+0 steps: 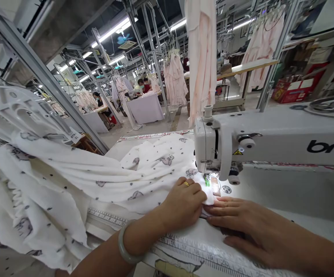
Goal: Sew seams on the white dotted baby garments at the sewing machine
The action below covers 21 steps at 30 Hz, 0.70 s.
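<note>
White plush fabric (155, 175) with dots and small printed animals lies across the machine bed, its right edge by the lit presser foot (207, 179) of a white sewing machine (273, 134). My left hand (184, 202), with a ring on one finger and a bangle at the wrist, is closed on the fabric's edge just in front of the foot. My right hand (247, 221) lies with its fingers stretched out, the tips touching the fabric's near corner beside the left hand. The needle is too small to make out.
At the left, more of the fabric drapes from white plastic hangers (19, 111) on a metal rail. A measuring tape (190, 250) runs along the table's front edge. Pale pink garments (203, 57) hang behind the machine. Farther back, people sit at other workstations (145, 109).
</note>
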### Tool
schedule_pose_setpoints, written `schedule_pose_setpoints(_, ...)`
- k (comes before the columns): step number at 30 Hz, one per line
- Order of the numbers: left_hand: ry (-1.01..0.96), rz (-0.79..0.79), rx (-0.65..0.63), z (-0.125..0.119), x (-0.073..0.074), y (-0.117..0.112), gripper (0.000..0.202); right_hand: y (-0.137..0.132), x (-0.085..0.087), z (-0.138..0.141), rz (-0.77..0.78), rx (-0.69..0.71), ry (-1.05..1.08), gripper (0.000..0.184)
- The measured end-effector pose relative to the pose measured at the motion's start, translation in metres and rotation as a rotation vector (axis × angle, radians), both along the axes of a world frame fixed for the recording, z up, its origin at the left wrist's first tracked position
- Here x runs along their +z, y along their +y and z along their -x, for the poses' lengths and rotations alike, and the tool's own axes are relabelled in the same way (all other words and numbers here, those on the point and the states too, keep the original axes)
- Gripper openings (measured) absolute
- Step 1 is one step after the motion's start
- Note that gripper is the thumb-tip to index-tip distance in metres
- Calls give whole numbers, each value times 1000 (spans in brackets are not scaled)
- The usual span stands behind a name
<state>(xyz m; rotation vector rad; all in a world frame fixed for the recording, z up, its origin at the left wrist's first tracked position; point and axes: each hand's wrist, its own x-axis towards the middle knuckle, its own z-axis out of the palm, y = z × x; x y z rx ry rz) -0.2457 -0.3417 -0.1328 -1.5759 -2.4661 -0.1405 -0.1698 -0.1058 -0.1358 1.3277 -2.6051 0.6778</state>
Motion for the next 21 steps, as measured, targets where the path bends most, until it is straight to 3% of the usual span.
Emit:
schedule_pose_setpoints(6, -28, -34, -33, 3, -6, -1, 12, 16, -9, 12, 131, -129, -134, 29)
schedule_pose_setpoints(9, -30, -62, -33, 3, -6, -1, 14, 20, -6, 17, 81, -143, -208, 31)
schedule_pose_setpoints(16, -33, -187, -94, -3, -7, 1, 17, 11, -8, 16, -37, -85, -160, 37)
schedule_pose_setpoints(21, 19, -139, -142, -9, -13, 7, 20, 8, -9, 16, -48, -75, -118, 39)
